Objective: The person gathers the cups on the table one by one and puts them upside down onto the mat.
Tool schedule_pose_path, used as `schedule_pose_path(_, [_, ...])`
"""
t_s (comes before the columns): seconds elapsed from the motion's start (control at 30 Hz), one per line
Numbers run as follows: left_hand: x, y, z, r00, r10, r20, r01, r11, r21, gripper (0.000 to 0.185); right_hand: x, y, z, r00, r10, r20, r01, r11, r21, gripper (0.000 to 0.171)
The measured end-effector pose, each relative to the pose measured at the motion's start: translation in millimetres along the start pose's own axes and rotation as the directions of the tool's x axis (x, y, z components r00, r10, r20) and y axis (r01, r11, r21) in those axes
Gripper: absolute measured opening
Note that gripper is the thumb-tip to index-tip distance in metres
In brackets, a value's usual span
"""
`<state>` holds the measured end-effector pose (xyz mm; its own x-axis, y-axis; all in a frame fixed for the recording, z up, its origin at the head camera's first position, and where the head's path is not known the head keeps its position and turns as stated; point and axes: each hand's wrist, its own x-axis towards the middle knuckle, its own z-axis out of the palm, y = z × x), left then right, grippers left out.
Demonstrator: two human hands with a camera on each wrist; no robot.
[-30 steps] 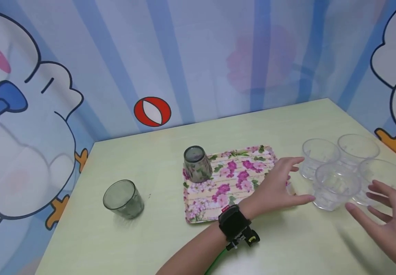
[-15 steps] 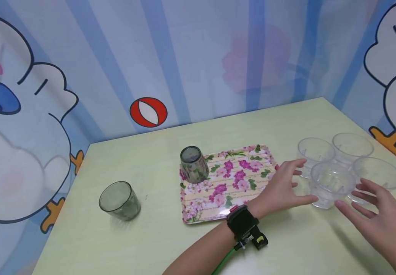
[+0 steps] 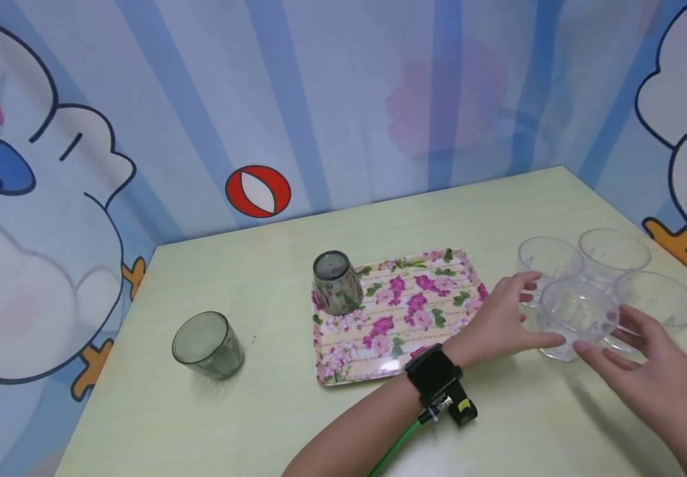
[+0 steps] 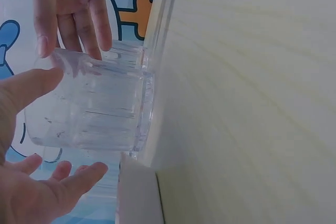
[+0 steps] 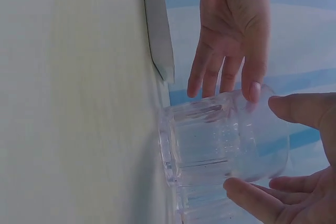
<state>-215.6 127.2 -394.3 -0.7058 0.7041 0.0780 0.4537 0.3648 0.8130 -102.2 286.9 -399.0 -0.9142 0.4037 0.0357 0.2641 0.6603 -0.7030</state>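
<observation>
Closing in on the nearest clear cup (image 3: 578,318) from both sides, at the front of a cluster of four clear cups on the right part of the pale green counter (image 3: 295,424). Left hand (image 3: 501,318) spreading wide, fingers straight, thumb tip touching the cup's near left wall, upper fingers arching toward the rim; not yet curling round it. Right hand (image 3: 647,361) likewise spread, fingertips (image 3: 581,346) brushing the near right wall low down, nothing gripped. Standing upright, mouth up, the cup nearly touching its three neighbours (image 3: 614,250) behind it.

Judging the grasp as still forming: worth seating the thumb and fingers on opposite walls at mid-height, squeezing only lightly since thin clear plastic probably flexes and slips. Lifting straight up before moving sideways, keeping clear of the neighbouring rims, seems the safest way to avoid knocking the cluster.

Lying to the left: a floral tray (image 3: 421,311) with a dark tinted cup (image 3: 336,283) upside down on its far left corner, and another tinted cup (image 3: 207,344) standing upright well apart on the counter.
</observation>
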Motion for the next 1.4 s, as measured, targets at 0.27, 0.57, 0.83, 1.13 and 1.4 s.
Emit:
schedule_pose_path(0.27, [0.5, -4.3, 4.4, 1.0, -0.011, 0.017, 0.012, 0.999, -0.042, 0.082, 2.8, -5.4, 0.8, 0.999, 0.024, 0.03, -0.024, 1.0, 0.0, 0.103])
schedule_pose_path(0.57, [2.2, -4.8, 9.0, 0.999, -0.012, 0.051, 0.02, 0.989, -0.145, 0.078, 3.4, -6.5, 2.7, 0.999, 0.037, 0.021, -0.037, 0.999, -0.001, 0.102])
schedule_pose_path(0.83, [1.4, -5.5, 9.5, 0.999, -0.019, 0.044, 0.026, 0.986, -0.165, 0.077, 3.4, -9.6, 1.7, 0.998, 0.056, 0.028, -0.056, 0.998, -0.004, 0.102])
schedule_pose_path(1.13, [-1.8, -6.0, 7.0, 0.999, 0.012, 0.035, -0.007, 0.989, -0.148, 0.076, 2.4, -7.5, 3.7, 0.999, 0.041, 0.009, -0.041, 0.999, -0.012, 0.102])
schedule_pose_path(1.4, [-5.0, -1.3, 3.4, 1.0, 0.016, 0.02, -0.012, 0.988, -0.153, 0.076, 0.8, -10.0, 1.2, 1.0, 0.003, -0.013, -0.003, 1.0, -0.009, 0.1])
